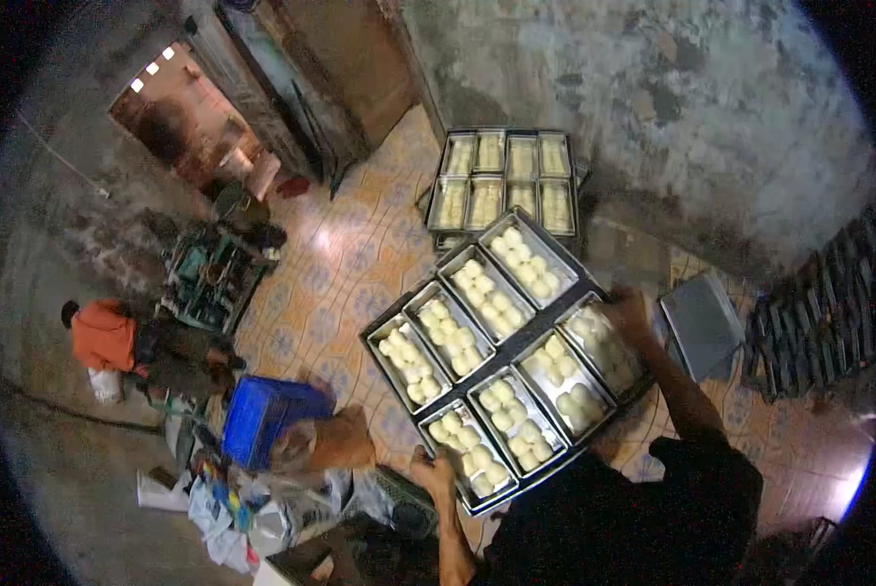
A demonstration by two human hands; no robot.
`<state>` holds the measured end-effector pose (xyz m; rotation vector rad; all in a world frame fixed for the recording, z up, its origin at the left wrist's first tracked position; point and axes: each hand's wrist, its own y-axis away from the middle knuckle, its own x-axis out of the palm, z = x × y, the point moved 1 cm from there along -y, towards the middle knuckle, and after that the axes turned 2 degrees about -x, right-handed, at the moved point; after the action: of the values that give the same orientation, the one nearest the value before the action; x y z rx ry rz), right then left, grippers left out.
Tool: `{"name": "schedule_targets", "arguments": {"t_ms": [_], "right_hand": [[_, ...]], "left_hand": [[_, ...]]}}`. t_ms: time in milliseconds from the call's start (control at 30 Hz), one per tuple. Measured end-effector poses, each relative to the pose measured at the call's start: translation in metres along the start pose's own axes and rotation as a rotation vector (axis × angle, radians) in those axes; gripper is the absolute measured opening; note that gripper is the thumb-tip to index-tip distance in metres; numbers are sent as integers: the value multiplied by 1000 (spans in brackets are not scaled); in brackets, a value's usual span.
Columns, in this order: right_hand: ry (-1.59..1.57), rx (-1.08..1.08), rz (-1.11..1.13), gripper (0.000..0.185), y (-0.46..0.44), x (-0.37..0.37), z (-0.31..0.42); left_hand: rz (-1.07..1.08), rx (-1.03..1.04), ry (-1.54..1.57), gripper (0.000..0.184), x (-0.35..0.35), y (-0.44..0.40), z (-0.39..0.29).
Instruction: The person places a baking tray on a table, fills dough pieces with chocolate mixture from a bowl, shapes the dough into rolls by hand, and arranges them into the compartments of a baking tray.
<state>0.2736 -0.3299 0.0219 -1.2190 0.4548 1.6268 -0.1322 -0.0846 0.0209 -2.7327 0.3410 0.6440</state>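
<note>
A large dark baking tray [504, 357] is held in front of my body, slanted across the view. Several metal loaf pans [455, 388] stand on it in two rows, each with pale dough balls [531, 269] inside. My left hand [433, 472] is closed around the tray's near-left edge. On the opposite side, my right hand [630, 317] grips the edge near the corner pan, its fingers partly blurred. Just beyond the held tray, a stack of similar trays [502, 178] with filled pans stands by the wall.
A grey flat tray [702, 324] and a stack of dark metal racks or pans [814, 317] stand at the right. To the left are a blue crate [262, 420], plastic bags, a green machine [208, 273] and a person in an orange top [104, 335]. Patterned tiles [350, 234] cover the floor.
</note>
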Motion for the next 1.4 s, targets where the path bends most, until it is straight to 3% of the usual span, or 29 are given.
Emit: {"name": "schedule_targets", "arguments": {"t_ms": [67, 167, 233, 300, 333, 367, 433, 500, 533, 567, 633, 667, 733, 833, 867, 967, 1000, 1100, 1167, 1233, 1300, 1367, 1400], "right_hand": [[-154, -45, -187, 42, 3, 38, 32], [-321, 80, -147, 45, 23, 21, 90], [-365, 241, -85, 45, 77, -32, 169], [-182, 219, -96, 42, 106, 5, 147], [-163, 270, -56, 42, 131, 20, 137], [-251, 270, -25, 43, 142, 17, 142], [-372, 216, 41, 46, 166, 9, 157], [-201, 50, 369, 51, 179, 28, 159], [2, -58, 681, 54, 184, 60, 142], [107, -108, 477, 59, 211, 67, 162], [323, -134, 52, 69, 266, 80, 204], [201, -73, 191, 72, 269, 45, 229], [47, 190, 307, 73, 267, 36, 253], [297, 177, 181, 67, 283, 36, 259], [245, 17, -12, 60, 291, 29, 256], [46, 191, -133, 58, 329, 19, 267], [85, 144, -182, 59, 348, 19, 275], [81, 222, -157, 62, 398, 27, 285], [40, 330, -97, 65, 417, 31, 295], [-31, 427, -57, 67, 427, 41, 300], [-187, 377, -95, 65, 422, 54, 297], [-201, 336, -104, 64, 403, 52, 296], [-174, 318, -101, 63, 402, 50, 300]], "left_hand": [[51, -35, 92, 19, -42, -53, 1], [183, -5, 224, 12, -75, -101, 6], [44, 62, 286, 6, -105, -92, 24], [256, -109, 318, 5, -141, -81, 45], [232, 38, 281, 6, -148, -69, 46], [341, -95, 69, 12, -159, -60, 53], [249, -38, -15, 14, -166, -39, 78], [391, -31, -46, 20, -183, -16, 75], [475, 12, -218, 29, -188, -6, 82], [563, 56, -379, 38, -194, 6, 91], [525, 6, -527, 46, -205, 25, 72], [614, -79, -656, 44, -202, 29, 76], [537, -44, -585, 44, -214, 36, 71], [514, -69, -715, 44, -226, 32, 59], [506, -30, -714, 43, -231, 33, 61], [510, 1, -751, 39, -227, 28, 69], [503, 21, -750, 37, -225, 27, 71], [550, 83, -707, 34, -229, 30, 67], [640, -36, -700, 36, -236, 25, 46], [708, -189, -562, 40, -231, 24, 75], [703, 46, -434, 53, -260, 5, 66], [910, -132, -583, 60, -285, -3, 46], [926, -125, -396, 52, -304, 2, 64]]}}
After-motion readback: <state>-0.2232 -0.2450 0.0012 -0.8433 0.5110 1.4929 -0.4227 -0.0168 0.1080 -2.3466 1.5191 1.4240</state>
